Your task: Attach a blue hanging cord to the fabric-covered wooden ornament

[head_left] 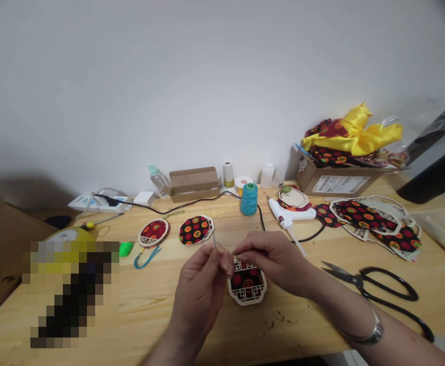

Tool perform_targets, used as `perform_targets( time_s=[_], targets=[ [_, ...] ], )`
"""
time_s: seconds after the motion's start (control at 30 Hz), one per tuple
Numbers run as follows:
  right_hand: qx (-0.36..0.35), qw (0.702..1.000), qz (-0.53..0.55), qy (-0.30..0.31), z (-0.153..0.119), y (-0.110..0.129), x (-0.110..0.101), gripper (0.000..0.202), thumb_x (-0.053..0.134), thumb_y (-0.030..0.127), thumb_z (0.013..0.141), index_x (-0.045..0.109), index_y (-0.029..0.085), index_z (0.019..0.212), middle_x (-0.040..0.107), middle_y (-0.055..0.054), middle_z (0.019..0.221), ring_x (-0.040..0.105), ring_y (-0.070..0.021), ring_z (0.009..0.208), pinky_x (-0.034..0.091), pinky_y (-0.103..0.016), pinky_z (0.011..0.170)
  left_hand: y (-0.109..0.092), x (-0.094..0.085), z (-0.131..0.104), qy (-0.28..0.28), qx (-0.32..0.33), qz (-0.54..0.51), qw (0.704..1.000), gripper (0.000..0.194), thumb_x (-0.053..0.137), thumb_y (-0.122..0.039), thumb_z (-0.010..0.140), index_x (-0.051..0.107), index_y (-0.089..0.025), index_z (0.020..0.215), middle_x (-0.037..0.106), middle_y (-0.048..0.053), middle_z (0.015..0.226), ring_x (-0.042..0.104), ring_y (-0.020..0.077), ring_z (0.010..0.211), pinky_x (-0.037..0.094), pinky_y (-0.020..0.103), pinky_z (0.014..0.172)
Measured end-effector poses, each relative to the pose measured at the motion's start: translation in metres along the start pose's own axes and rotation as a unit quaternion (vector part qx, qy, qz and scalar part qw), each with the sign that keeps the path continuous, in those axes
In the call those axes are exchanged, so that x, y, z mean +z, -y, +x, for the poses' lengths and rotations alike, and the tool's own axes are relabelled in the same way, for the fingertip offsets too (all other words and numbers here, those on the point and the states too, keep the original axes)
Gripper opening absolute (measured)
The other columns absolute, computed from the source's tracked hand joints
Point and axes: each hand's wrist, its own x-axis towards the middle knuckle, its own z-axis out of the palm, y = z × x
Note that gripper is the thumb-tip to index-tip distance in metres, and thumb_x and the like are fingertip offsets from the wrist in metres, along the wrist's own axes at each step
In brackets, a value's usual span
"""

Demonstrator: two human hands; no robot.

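Observation:
My left hand (pixel 206 277) is closed in a pinch above the middle of the wooden table (pixel 149 305), with a short bluish thread (pixel 214 239) rising from its fingertips. Close beside it on the right, my right hand (pixel 270 259) is also pinched; what its fingers hold is too small to make out. Below both hands lies a wooden lattice-framed ornament (pixel 247 285) with dark red and black fabric, its upper edge partly covered by my right hand. Behind them is an octagonal patterned piece (pixel 196 230). A teal thread spool (pixel 248 200) stands upright further back.
Black scissors (pixel 357 280) lie open at the right. A white glue gun (pixel 291 214) with its cord, fabric pieces (pixel 386 218) and a filled cardboard box (pixel 334 178) are at the back right. A round ornament (pixel 154 233), green object (pixel 125 248) and power strip (pixel 100 202) are left.

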Motion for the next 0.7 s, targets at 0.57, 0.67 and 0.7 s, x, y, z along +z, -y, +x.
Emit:
perform_targets(
  time_s=[0.57, 0.67, 0.7],
  targets=[
    [0.086, 0.989, -0.048, -0.109, -0.018, -0.029, -0.022, 0.01, 0.058, 0.022, 0.079, 0.065, 0.019, 0.074, 0.061, 0.001, 0.064, 0.053, -0.0112, 0.06, 0.04, -0.023, 0.055, 0.005, -0.015, -0.006, -0.071, -0.015, -0.035, 0.997, 0.005, 0.065, -0.018, 0.075, 0.063, -0.015, 0.071, 0.052, -0.002, 0.058, 0.046, 0.0084, 0.056, 0.04, 0.018, 0.055],
    [0.088, 0.988, -0.048, -0.113, -0.018, -0.03, -0.022, 0.01, 0.057, 0.022, 0.079, 0.065, 0.019, 0.074, 0.062, 0.001, 0.065, 0.054, -0.0116, 0.061, 0.04, -0.023, 0.056, 0.004, -0.015, -0.006, -0.074, -0.01, -0.031, 0.997, 0.006, 0.066, -0.018, 0.075, 0.062, -0.015, 0.07, 0.051, -0.002, 0.058, 0.046, 0.0085, 0.056, 0.04, 0.019, 0.054],
    [0.089, 0.988, -0.05, -0.116, -0.018, -0.03, -0.023, 0.01, 0.057, 0.022, 0.08, 0.065, 0.019, 0.074, 0.063, 0.001, 0.066, 0.054, -0.0118, 0.061, 0.041, -0.023, 0.056, 0.003, -0.015, -0.006, -0.075, -0.01, -0.031, 0.997, 0.007, 0.066, -0.018, 0.074, 0.062, -0.015, 0.07, 0.051, -0.002, 0.058, 0.046, 0.0085, 0.056, 0.04, 0.019, 0.054]
  ],
)
